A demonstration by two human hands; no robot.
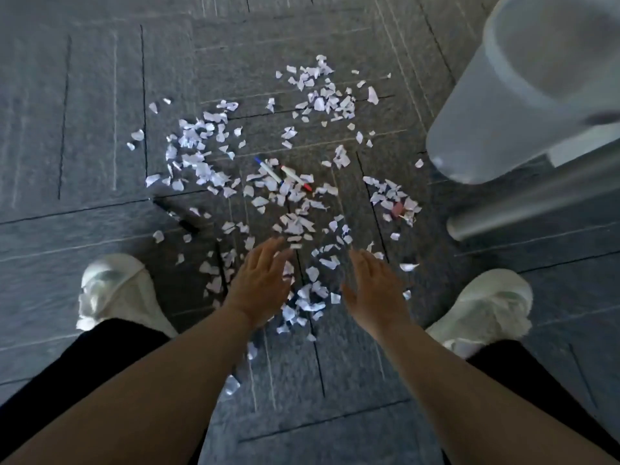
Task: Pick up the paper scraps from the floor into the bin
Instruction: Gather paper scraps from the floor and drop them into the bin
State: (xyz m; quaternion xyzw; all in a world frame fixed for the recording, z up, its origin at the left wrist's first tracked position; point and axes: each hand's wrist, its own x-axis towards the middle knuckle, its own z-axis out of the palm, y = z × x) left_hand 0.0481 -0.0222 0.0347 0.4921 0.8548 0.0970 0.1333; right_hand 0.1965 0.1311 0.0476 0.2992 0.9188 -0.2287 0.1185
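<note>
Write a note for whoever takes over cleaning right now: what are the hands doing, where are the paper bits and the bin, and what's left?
Left hand: open, holds nothing, over the near scraps.
Right hand: open, holds nothing, beside it.
Paper scraps: scattered widely across the floor, between the feet and beyond.
Bin: ahead on the right, its inside blurred.
Done: no scraps visibly collected.
Left: gather all scraps into the bin; probably leave the two markers lying among them.
</note>
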